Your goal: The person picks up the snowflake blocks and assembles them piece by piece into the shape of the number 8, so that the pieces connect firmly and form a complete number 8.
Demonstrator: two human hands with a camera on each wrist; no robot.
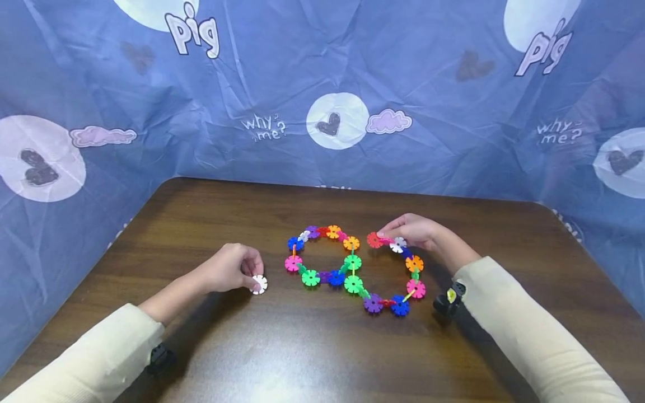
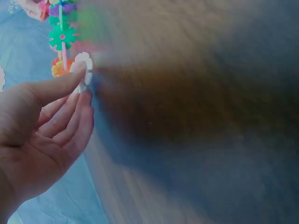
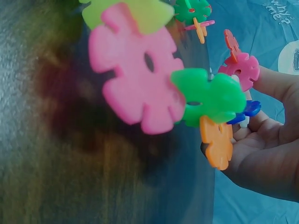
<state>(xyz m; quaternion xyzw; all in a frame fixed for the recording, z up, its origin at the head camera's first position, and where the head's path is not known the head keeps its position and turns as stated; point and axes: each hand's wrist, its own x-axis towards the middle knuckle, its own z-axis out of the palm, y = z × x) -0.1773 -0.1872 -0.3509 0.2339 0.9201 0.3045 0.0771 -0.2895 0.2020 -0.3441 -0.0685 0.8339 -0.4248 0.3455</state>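
A white snowflake disc is pinched between thumb and fingers of my left hand, left of the linked discs. In the left wrist view the white disc stands on edge at the fingertips. My right hand grips the far end of the chain near a red disc, a pink one and a white one. Colourful discs form a closed ring on the left; joined to it by green discs, an open curve runs round through purple, blue, pink and orange.
A brown wooden table lies under everything. Blue printed cloth hangs behind and at both sides. Black wrist devices sit at the cuffs of the cream sleeves.
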